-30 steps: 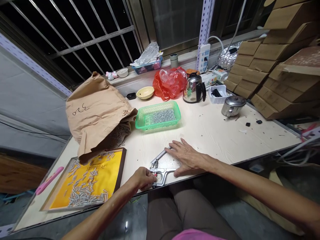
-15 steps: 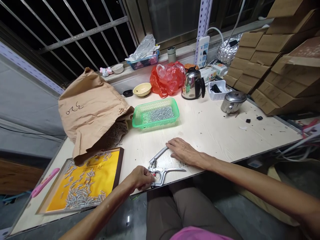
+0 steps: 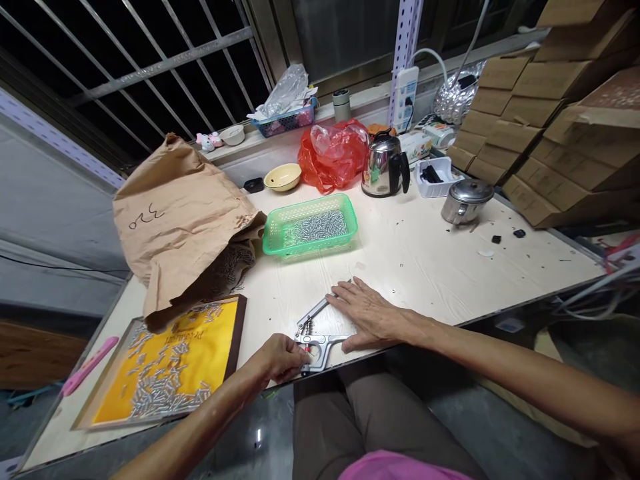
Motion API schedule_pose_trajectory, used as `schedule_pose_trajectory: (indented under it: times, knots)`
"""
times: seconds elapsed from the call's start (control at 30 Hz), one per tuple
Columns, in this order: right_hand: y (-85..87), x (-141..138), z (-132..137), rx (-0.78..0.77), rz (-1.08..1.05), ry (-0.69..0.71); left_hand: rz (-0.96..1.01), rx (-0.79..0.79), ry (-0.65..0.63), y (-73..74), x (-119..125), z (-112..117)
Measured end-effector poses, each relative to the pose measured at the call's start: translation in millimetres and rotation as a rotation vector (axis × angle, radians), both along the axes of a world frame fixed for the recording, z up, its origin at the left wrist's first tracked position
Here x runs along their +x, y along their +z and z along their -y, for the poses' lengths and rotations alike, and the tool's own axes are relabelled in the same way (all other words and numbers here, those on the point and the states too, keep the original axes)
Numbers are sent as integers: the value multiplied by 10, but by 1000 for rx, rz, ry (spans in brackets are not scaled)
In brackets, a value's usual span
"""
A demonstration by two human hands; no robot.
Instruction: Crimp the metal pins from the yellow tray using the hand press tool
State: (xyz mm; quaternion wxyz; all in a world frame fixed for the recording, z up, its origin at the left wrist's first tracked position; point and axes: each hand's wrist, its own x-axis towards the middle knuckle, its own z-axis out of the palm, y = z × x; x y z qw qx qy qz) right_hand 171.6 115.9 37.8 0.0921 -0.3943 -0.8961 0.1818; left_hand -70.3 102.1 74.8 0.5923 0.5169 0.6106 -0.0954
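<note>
Silver hand pliers [image 3: 318, 348], of the snap-fastener kind with a spring and a red part at the jaws, lie at the table's front edge with their handles wide apart. My left hand [image 3: 281, 357] is closed in a pinch at the jaws; whatever its fingertips hold is hidden. Spread across the handles is my right hand [image 3: 373, 315], fingers stretched over the upper handle and thumb by the lower one's end. To the left, a shallow tray [image 3: 234, 347] with a yellow lining contains many small metal pieces [image 3: 163, 393]. A green basket [image 3: 311, 247] beyond the hands contains similar small metal pieces [image 3: 323, 227].
A large brown paper bag [image 3: 185, 220] leans open behind the tray. A pink-handled tool [image 3: 90, 367] lies at the left edge. Farther back stand a yellow bowl [image 3: 283, 177], red plastic bag [image 3: 333, 160], kettle [image 3: 384, 167] and lidded metal pot [image 3: 465, 201]. Cardboard boxes [image 3: 555, 127] are stacked at right.
My right hand has shifted from the upper handle's end down and nearer the jaws, and its thumb now reaches the lower handle. My left hand stays pinched at the jaws.
</note>
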Motion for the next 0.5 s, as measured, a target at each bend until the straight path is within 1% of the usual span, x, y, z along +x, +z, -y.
schedule_pose_trajectory:
  times: [0.17,0.33,0.4,0.43,0.47,0.5]
  knots:
    - [46,-26,51,70,-20,-30,-9,15,3,5,-7,11]
    - [104,-44,118,90,-16,-48,-17,21,18,19,2,7]
    - [121,-46,155,95,-24,-57,-38,18,2,18,-10,15]
    - [121,-46,175,100,-31,-59,-73,42,-20,22,-14,29]
    - [114,-46,195,107,-42,-61,-131,106,-48,29,-14,51]
    - [99,-47,215,117,-58,-63,-202,218,-80,41,-5,83]
